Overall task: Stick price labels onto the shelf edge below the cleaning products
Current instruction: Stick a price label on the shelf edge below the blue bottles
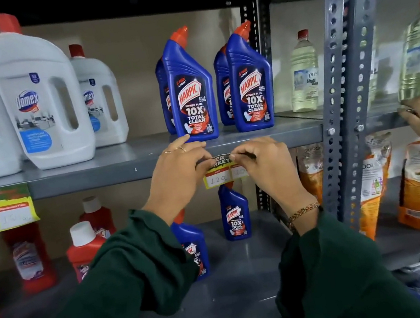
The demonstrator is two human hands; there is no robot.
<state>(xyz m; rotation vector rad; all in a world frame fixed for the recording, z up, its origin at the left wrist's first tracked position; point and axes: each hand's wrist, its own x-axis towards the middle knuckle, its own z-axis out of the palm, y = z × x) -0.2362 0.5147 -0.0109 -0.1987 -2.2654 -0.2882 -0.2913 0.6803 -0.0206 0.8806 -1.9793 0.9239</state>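
Head view: left hand [177, 169] and right hand [261, 161] pinch the thin, floppy price label [223, 170] closed at its top corners, nine and three o'clock, against the shelf edge [112, 174].

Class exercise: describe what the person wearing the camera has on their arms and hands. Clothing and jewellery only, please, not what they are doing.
Both arms wear loose, dark green long sleeves with gathered cuffs. The left hand has thin gold-coloured rings on two fingers. The right hand shows no rings, but its wrist carries a braided thread bracelet in red, yellow and dark strands.
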